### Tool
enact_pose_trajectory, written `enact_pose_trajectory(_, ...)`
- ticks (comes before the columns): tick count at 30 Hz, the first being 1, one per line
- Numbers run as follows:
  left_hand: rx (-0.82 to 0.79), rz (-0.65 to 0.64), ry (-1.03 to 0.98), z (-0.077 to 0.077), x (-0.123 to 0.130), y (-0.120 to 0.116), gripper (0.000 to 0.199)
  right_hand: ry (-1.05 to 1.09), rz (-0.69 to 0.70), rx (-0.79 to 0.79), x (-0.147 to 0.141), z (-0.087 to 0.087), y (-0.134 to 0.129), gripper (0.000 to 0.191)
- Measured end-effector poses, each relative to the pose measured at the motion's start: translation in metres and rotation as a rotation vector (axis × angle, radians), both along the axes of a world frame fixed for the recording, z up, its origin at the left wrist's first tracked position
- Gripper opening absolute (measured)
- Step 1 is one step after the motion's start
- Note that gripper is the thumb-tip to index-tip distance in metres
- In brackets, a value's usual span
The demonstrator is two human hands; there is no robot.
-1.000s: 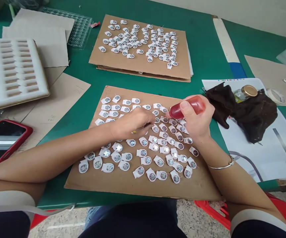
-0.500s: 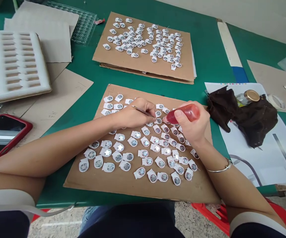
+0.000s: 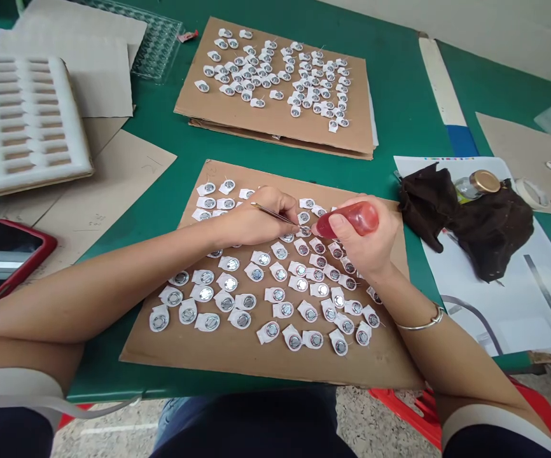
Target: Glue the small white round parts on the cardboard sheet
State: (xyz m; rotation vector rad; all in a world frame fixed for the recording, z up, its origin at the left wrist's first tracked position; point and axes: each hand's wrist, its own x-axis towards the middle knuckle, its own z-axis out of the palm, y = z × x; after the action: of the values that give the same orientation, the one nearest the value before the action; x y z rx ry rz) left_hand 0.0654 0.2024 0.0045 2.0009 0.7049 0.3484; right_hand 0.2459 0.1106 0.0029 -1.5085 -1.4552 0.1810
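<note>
My left hand [image 3: 266,216] is closed on thin metal tweezers [image 3: 273,212], whose tip points right and touches or nearly touches a small round metal part with a white tab [image 3: 303,231]. In my right hand [image 3: 375,238] is a red squeeze bottle [image 3: 352,219], tilted with its nozzle down at the left, close beside the same part. Both hands are over a brown cardboard sheet [image 3: 199,353] bearing several rows of such parts. Fingers hide some parts under the hands.
Behind lies a cardboard stack [image 3: 237,121] with more parts. At left are a white foam tray [image 3: 27,127], a red-cased phone [image 3: 13,254] and a clear plastic tray [image 3: 158,51]. At right, dark cloth [image 3: 495,235] and a gold-lidded jar [image 3: 484,182] rest on white paper [image 3: 504,318].
My right hand has moved slightly left with the red bottle. The whole view has shifted a little; my left hand keeps its hold on the tweezers.
</note>
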Motion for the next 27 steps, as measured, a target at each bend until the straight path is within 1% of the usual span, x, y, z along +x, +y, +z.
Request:
enact_pose_trajectory(4,0.031,-0.012,0.004,0.0014,-0.0002,0.0001,0.008,-0.015,0.000,0.029,0.0006,0.0011,-0.0003,0.026)
enact_pose_trajectory(7,0.051,-0.013,-0.005,0.0021,-0.0003,0.0000,0.008,-0.015,0.001,0.018,0.0013,0.0008,-0.0004,0.026)
enact_pose_trajectory(16,0.033,-0.014,0.007,0.0007,-0.0010,-0.0004,0.009,0.002,0.025,0.015,0.0018,-0.0004,0.0000,0.025)
enact_pose_trajectory(27,0.026,-0.001,0.030,0.0010,-0.0012,-0.0006,0.008,-0.020,-0.001,0.007,0.0025,0.0008,-0.0003,0.026)
